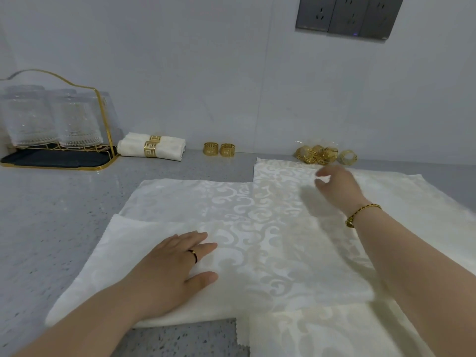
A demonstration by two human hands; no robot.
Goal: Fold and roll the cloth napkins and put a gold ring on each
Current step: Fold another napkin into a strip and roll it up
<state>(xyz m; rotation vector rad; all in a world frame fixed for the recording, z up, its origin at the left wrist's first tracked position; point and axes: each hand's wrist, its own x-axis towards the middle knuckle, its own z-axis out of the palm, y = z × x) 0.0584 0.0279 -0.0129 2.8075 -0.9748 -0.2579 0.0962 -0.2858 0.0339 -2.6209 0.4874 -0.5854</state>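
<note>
Cream damask napkins point(257, 215) lie spread and overlapping on the grey counter. My left hand point(175, 266) rests flat on the near-left part of the cloth, fingers spread. My right hand point(334, 184) hovers over the far right of the cloth, blurred, fingers loosely curled, just short of a pile of gold rings point(316, 154). Two more gold rings point(219, 149) stand by the wall. Two rolled napkins point(152, 145), each with a gold ring on it, lie at the back left.
A gold wire rack point(59, 161) with upturned glasses point(51, 119) on a dark mat stands at the far left. The wall runs close behind the counter, with grey power sockets point(347, 14) up high. Bare grey counter point(51, 215) shows at the left.
</note>
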